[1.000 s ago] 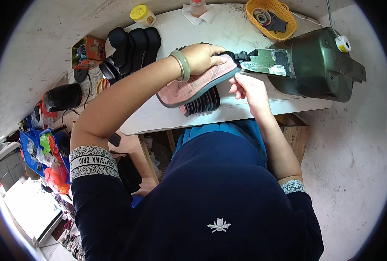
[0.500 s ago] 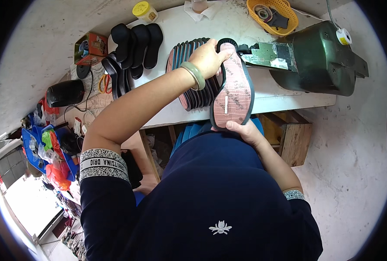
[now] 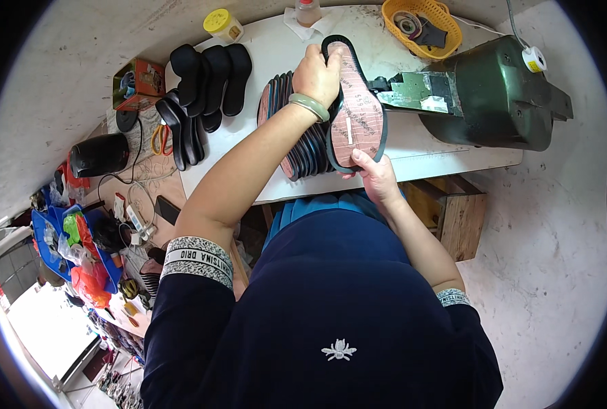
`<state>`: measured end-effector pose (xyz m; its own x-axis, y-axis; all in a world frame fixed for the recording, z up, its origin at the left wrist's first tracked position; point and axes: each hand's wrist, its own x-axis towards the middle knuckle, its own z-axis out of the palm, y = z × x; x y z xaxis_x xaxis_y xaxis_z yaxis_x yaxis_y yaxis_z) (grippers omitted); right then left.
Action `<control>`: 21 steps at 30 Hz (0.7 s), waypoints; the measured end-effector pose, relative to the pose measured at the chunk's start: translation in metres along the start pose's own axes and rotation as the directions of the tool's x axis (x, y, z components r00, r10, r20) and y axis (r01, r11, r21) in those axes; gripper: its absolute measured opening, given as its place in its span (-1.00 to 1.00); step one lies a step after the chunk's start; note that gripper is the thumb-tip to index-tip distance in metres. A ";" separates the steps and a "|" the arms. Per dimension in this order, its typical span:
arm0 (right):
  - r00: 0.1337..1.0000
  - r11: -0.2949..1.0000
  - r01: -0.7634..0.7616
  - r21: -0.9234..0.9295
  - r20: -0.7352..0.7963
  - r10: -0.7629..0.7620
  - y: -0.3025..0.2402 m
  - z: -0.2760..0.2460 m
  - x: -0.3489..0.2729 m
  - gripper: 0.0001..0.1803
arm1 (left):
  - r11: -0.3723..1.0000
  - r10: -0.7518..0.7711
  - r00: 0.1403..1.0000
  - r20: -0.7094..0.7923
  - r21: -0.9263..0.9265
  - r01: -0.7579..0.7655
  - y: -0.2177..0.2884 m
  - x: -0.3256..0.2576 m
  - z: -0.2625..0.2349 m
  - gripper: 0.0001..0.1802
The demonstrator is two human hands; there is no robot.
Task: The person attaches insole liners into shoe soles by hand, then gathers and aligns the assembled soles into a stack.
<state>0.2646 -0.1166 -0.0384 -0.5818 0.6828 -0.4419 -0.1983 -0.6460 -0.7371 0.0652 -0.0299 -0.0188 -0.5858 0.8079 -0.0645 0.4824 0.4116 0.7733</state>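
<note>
A shoe insole (image 3: 359,112) with a pinkish, printed face and a dark edge stands lengthwise between my two hands, above the table's front part. Near its far end my left hand (image 3: 317,76) grips the left side, a pale bangle on the wrist. The thumb of my right hand (image 3: 377,176) presses on the near end, with the fingers curled underneath. Just left of the insole lies a row of stacked insoles (image 3: 303,146), partly covered by my left forearm. Beyond its right side is the narrow arm of a green sewing machine (image 3: 498,95), whose working end is partly hidden by the insole.
Black shoe soles (image 3: 211,78) lie at the table's left. Behind stand a yellow-lidded jar (image 3: 223,26), a bottle (image 3: 307,12) and a yellow basket (image 3: 423,27). Orange-handled scissors (image 3: 160,139) lie near a red box (image 3: 140,83). A wooden drawer (image 3: 462,218) juts out below right.
Both hands have carried the insole away from my body and slightly left, raising it off my lap edge to over the table. My grip on it is unchanged.
</note>
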 end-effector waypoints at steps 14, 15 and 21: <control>0.989 0.999 -0.012 -0.051 -0.145 0.005 -0.049 0.025 0.035 -0.65 | 0.810 0.494 0.474 0.729 -0.189 -0.555 -0.008 0.058 -0.031 -0.42; 0.990 0.998 -0.013 -0.054 -0.142 0.005 -0.052 0.025 0.038 -0.65 | 0.811 0.495 0.477 0.726 -0.188 -0.555 -0.008 0.060 -0.033 -0.42; 0.968 0.989 -0.082 -0.120 -0.246 0.050 -0.063 0.027 0.046 -0.66 | 0.946 0.290 0.433 0.854 -0.189 -0.262 -0.007 0.067 -0.044 -0.54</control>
<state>0.2289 -0.0534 0.0019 -0.3788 0.7126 -0.5905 -0.0540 -0.6540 -0.7545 -0.0057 0.0029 -0.0005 0.4424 0.8291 -0.3418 0.4871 0.0978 0.8678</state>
